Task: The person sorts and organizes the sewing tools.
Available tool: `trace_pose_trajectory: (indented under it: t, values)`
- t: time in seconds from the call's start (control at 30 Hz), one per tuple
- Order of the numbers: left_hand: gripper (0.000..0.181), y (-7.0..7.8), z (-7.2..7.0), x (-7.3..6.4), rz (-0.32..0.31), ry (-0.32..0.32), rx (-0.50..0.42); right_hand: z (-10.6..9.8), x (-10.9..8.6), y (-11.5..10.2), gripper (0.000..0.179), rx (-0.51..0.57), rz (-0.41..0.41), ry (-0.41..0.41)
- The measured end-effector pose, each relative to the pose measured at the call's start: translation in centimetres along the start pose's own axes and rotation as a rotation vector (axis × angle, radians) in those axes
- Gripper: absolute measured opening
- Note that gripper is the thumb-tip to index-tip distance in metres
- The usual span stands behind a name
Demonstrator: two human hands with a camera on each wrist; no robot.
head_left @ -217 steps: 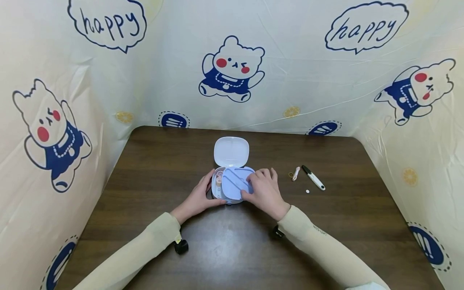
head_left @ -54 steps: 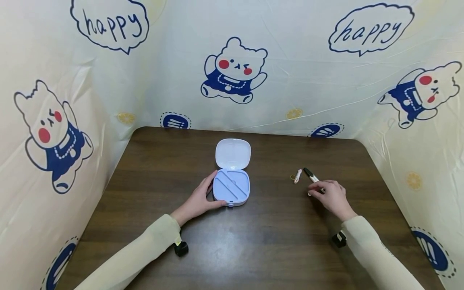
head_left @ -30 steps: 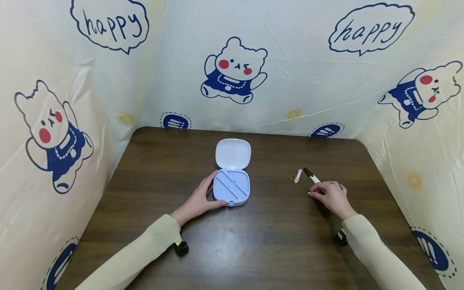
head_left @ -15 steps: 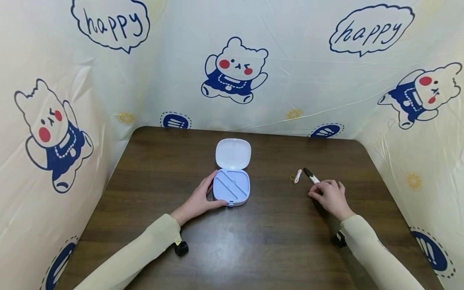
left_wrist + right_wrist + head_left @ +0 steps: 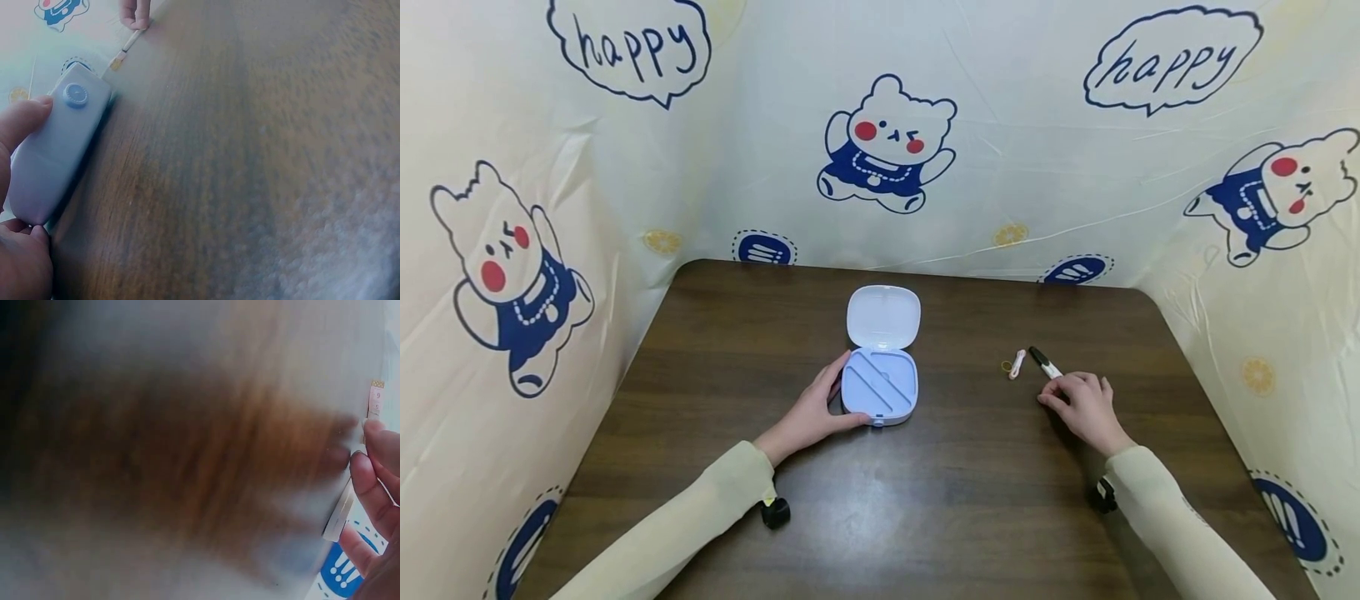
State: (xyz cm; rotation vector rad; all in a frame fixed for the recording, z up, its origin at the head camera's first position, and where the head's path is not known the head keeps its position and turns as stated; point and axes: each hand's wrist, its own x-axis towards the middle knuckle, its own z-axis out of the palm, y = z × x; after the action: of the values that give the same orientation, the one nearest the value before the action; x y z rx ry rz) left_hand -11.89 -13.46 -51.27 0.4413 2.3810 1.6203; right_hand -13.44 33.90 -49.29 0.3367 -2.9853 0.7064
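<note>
A light blue sewing box (image 5: pixel 880 392) stands on the table with its lid (image 5: pixel 883 317) tipped back. A blue tray with slanted grooves covers its inside. My left hand (image 5: pixel 808 414) grips the box from the left, thumb at the front by the round catch (image 5: pixel 76 95) and fingers round the far side. At the right, my right hand (image 5: pixel 1086 410) is low over the tabletop, thumb and forefinger pinched at a small white button (image 5: pixel 365 430), mostly hidden by the fingertips. Beneath that hand lies a white pen-shaped tool (image 5: pixel 1046 364) with a black end, partly covered.
A small folded tape measure (image 5: pixel 1017 364) with a yellowish loop lies left of the pen-shaped tool. The brown wooden table (image 5: pixel 925 517) is bordered by a printed white curtain (image 5: pixel 760 150) at the back and both sides.
Earlier my right hand set the blue tray into the box, then moved right to the button. Lately it has barely shifted, and the button has vanished under the fingertips. My left hand stays put.
</note>
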Motion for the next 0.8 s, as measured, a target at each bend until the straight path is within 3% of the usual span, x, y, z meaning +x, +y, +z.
trace_pose_trajectory:
  t: [0.47,0.8]
  values:
    - [0.113,0.24,0.04,0.03,-0.007,0.010,0.018,-0.07,0.10,0.21,0.006,0.070,0.044,-0.012]
    - [0.113,0.20,0.11,0.00,-0.005,0.014,0.012,0.19,0.29,0.02,0.009,0.173,-0.043,0.027]
